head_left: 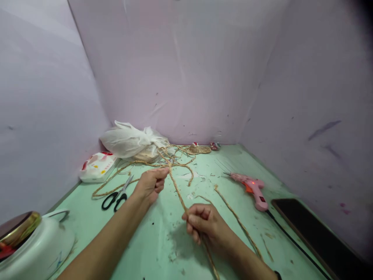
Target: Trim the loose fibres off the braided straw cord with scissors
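A twisted straw-coloured rope [178, 191] runs slantwise across the middle of the table, from the pile at the back toward me. My left hand [150, 184] pinches it near its far part, fingers closed. Closer to me, my right hand [201, 222] grips the same rope between thumb and fingers, and its tail hangs down below that hand. Black-handled scissors [119, 196] lie just left of my left hand. To the right of my right hand rests a separate cut length of rope [237, 219].
A pink glue gun [251, 186] with a lit red light lies at right, beside a dark flat phone-like device [314, 237]. At the back are a white plastic bag [131, 140], a tissue pack [98, 167] and a small woven hat [199, 149]. A white container [43, 249] stands front left.
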`<state>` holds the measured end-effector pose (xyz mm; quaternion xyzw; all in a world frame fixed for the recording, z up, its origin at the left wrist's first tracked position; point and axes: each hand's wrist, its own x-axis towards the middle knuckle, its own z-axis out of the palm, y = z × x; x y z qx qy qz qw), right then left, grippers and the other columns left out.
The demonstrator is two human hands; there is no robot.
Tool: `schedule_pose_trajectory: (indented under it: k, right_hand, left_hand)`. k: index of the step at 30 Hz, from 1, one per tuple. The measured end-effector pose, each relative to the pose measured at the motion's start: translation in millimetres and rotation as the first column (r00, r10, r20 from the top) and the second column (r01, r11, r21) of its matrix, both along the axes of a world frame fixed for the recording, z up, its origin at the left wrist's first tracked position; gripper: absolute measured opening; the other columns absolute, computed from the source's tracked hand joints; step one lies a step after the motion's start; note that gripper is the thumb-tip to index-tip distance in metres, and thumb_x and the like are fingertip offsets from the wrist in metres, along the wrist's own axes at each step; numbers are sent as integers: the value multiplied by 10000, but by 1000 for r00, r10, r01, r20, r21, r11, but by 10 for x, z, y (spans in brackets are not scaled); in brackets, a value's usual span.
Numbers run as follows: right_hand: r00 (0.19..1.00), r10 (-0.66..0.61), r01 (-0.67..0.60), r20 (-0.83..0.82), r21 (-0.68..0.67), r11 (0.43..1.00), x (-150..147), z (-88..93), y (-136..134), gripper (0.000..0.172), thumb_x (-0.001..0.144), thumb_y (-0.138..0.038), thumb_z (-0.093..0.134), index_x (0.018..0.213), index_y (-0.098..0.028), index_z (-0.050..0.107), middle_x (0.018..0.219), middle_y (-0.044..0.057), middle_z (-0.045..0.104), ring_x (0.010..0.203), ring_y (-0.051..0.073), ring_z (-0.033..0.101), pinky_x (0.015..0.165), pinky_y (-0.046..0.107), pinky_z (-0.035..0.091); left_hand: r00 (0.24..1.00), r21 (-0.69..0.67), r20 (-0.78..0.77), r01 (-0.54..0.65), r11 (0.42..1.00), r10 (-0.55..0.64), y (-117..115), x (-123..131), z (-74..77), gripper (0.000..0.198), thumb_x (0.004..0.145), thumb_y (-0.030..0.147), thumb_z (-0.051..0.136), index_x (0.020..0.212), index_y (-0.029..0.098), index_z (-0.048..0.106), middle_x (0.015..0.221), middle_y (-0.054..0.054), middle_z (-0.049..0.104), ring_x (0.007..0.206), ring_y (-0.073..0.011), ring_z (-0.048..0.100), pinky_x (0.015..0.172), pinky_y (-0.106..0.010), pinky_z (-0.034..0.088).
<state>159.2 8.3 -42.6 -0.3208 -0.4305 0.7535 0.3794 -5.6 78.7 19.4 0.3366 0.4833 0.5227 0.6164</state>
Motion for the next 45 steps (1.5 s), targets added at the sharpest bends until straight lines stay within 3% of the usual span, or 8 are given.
schedule_pose_trajectory:
  k: [4,7,13,25,32,38,42,45]
  right_hand:
    - [968,244,-244,57,-20,970,-94,-28,-106,285,611,-352,705,690,-85,644,518,21,606,369,64,516,383,167,396]
    - [999,-46,46,6,11,999,-90,-4,-61,279,622,-358,700,722,-105,639,553,9,609,366,52,494,373,161,381]
    - [967,-253,254,-36,56,965,17,59,74,269,643,-344,697,790,-128,635,597,4,614,398,51,496,388,162,385]
    - [986,149,-152,72,41,988,92,68,23,240,657,-339,680,718,-109,645,568,33,640,442,86,559,470,201,423]
    - [997,68,-68,-22,32,997,58,137,20,433,633,-341,706,1009,-152,604,941,105,646,741,167,621,686,320,472]
    - [989,-146,146,15,-35,989,19,168,51,367,641,-372,687,889,-109,624,680,56,648,488,115,574,477,253,470]
    - [966,-258,257,-1,-86,962,54,194,90,331,643,-323,691,886,-113,613,655,42,649,461,101,565,458,235,477]
    - [954,-300,296,-14,-121,948,73,209,107,289,668,-295,671,889,-118,611,678,49,655,453,94,558,438,223,471]
  left_hand:
    - [998,44,50,-45,998,43,52,-297,144,194,622,167,594,542,145,419,443,79,323,325,-1,205,309,-131,102]
    - [993,39,-75,-83,996,86,7,-442,172,248,674,265,594,516,128,461,372,76,307,289,-2,211,307,-142,77]
    - [819,-185,-16,561,807,-573,-187,-155,4,370,688,450,590,753,87,625,459,1,501,284,-1,245,324,-169,64]
    - [988,52,118,96,994,-102,-77,-86,-66,172,553,174,678,612,76,550,426,68,396,303,31,224,331,-137,74]
    - [995,29,36,93,995,-94,-183,98,-141,281,541,205,691,481,128,428,409,51,432,278,11,255,313,-162,64]
    - [980,42,-129,157,987,-151,-195,175,-175,286,579,344,666,518,132,483,431,45,439,318,-17,288,335,-177,139]
    - [713,-18,-666,282,959,-222,-132,-143,26,270,611,405,584,562,140,573,466,-2,505,367,-78,375,379,-211,225]
    - [91,-21,-995,167,986,-37,-77,-599,212,158,534,296,598,454,169,549,476,-24,533,447,-121,427,440,-234,240]
